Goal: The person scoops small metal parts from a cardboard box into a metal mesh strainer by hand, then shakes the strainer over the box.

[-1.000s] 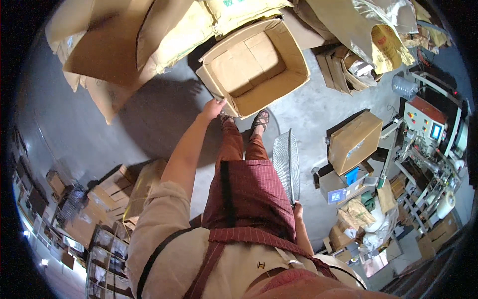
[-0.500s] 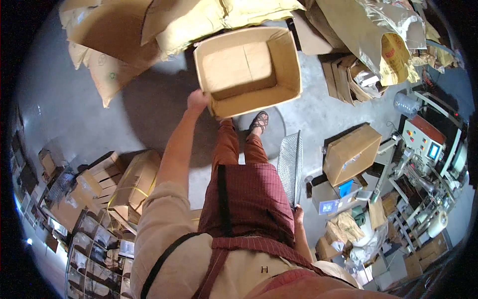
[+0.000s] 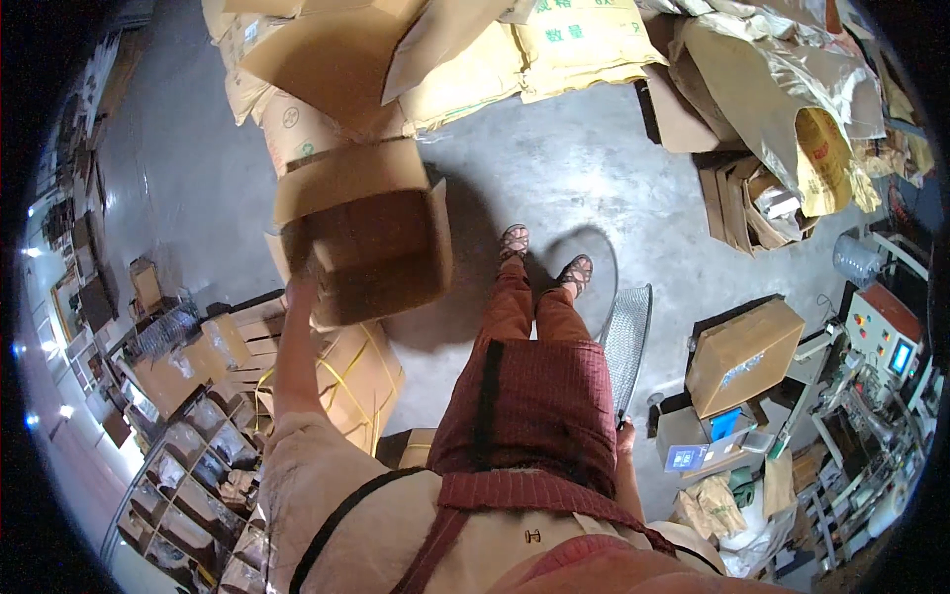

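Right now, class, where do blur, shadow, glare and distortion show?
Head view: left grip blurred at the open carton; head view: shadow darkens the floor beside the carton; head view: lights flare at the left edge; head view: edges bow near the black rim.

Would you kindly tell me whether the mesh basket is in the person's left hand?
No, the right hand holds the mesh basket, while the left hand grips a cardboard box.

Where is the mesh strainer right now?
In the head view, the mesh strainer is right of centre, held at its lower end by the right hand, between the apron and the closed box.
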Demonstrator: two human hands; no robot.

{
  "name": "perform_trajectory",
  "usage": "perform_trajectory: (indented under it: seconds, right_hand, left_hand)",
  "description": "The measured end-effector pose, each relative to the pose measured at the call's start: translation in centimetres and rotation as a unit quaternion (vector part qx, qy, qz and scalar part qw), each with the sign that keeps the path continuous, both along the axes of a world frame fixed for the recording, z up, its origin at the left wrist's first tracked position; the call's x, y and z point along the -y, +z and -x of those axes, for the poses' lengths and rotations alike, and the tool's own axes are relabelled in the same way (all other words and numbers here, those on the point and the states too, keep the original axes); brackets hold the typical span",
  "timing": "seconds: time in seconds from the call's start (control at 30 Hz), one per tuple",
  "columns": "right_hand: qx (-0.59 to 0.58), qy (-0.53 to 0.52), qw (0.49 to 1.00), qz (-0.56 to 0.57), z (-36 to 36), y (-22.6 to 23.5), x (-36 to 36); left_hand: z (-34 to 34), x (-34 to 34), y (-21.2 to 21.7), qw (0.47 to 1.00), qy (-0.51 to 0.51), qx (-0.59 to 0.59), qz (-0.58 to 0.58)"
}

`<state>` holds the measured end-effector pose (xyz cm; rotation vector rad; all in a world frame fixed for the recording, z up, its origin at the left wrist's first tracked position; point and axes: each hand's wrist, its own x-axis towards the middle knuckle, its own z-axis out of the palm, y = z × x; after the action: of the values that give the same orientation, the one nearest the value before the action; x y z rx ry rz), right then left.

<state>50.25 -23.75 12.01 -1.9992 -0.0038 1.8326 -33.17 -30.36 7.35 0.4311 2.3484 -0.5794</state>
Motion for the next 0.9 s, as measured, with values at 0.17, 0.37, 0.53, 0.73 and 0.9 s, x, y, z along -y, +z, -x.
perform_trajectory:
  seconds: [0.17, 0.37, 0.53, 0.73, 0.9]
  right_hand:
    - [0.069, 0.154, 0.986, -0.017, 0.8, 0.5, -1.4]
    - [0.136, 0.251, 0.958, -0.04, 0.7, 0.0, -0.7]
    - [0.006, -0.107, 0.994, -0.019, 3.8, 1.8, -1.2]
    - [-0.037, -0.144, 0.989, 0.004, 1.0, -1.3, 2.6]
    - [-0.034, -0.169, 0.984, 0.05, -0.9, -2.8, 4.2]
  left_hand:
    - [-2.7, -18.6, 8.8, 0.578, 0.401, 0.346, -0.621]
    - [-4.7, -35.5, 11.7, 0.638, 0.327, 0.312, -0.623]
    - [-10.3, -32.1, 11.2, 0.643, 0.313, 0.262, -0.648]
    - [-18.1, -21.7, 10.1, 0.713, 0.249, 0.311, -0.578]
    - [-18.3, -13.9, 9.8, 0.794, 0.264, 0.308, -0.453]
